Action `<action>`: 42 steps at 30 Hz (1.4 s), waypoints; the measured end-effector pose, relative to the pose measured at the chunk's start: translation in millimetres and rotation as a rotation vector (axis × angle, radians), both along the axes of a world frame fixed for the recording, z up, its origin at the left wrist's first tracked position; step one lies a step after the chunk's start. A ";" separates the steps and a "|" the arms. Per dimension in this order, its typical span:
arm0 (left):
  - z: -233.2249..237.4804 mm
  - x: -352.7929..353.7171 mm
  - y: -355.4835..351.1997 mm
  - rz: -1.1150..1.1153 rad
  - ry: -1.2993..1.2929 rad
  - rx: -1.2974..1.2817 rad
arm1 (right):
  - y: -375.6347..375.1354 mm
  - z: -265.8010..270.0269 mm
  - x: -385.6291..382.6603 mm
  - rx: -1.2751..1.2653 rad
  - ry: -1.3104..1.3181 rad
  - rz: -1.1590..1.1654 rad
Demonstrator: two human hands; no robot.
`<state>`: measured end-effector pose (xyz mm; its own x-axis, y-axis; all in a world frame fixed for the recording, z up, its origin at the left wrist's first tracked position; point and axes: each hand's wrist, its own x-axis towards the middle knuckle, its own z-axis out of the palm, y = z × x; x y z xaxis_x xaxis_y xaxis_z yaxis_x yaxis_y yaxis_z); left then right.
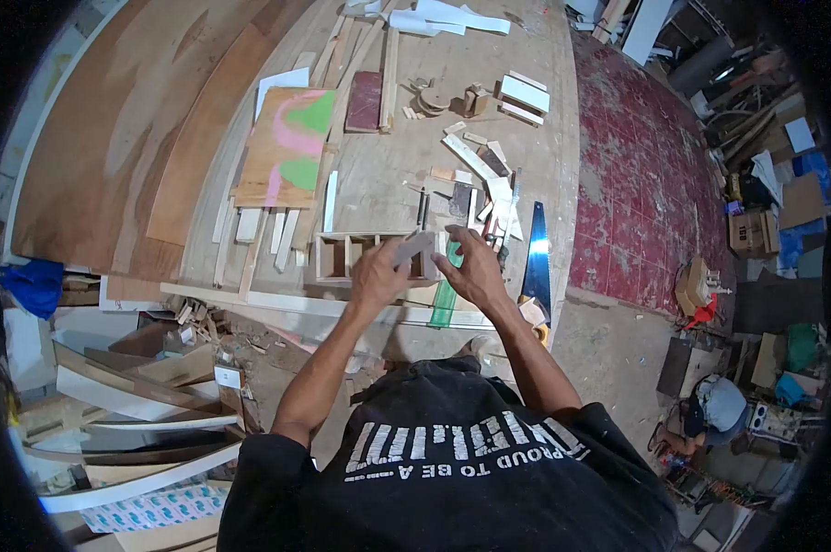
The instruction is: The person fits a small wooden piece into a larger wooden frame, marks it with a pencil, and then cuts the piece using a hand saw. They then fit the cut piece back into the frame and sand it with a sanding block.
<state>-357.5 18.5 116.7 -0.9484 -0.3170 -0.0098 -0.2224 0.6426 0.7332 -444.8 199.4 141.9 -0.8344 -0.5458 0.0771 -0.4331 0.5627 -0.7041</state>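
Observation:
A small wooden box with compartments (333, 256) lies at the front edge of the workbench, open side up. My left hand (377, 278) is over its middle, closed on a flat grey block (413, 247) that looks like a sanding block. At the box's right end is my right hand (475, 269), its thumb and fingers curled around the pale end piece (441, 243); the exact contact is partly hidden. Just under the right hand lies a green translucent strip (443, 304), like a ruler. A handsaw (537, 262) with a dark blade rests to the right.
Wood offcuts (475, 161) are scattered beyond my hands. A painted pink and green board (291, 143) lies left on the workbench (434, 55). Curved wooden pieces (139, 405) are piled at lower left. A person (714, 409) crouches at lower right, near a red floor (627, 175).

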 end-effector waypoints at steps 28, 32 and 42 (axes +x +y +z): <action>-94.4 108.5 -36.0 0.381 0.078 0.533 | -42.2 -92.7 8.4 0.057 -0.116 -0.241; -116.7 151.9 -50.8 0.495 0.026 0.545 | -45.4 -106.1 8.8 0.080 -0.121 -0.228; -121.3 182.7 -48.0 0.554 -0.037 0.599 | -62.2 -108.4 -7.1 0.356 -0.149 -0.224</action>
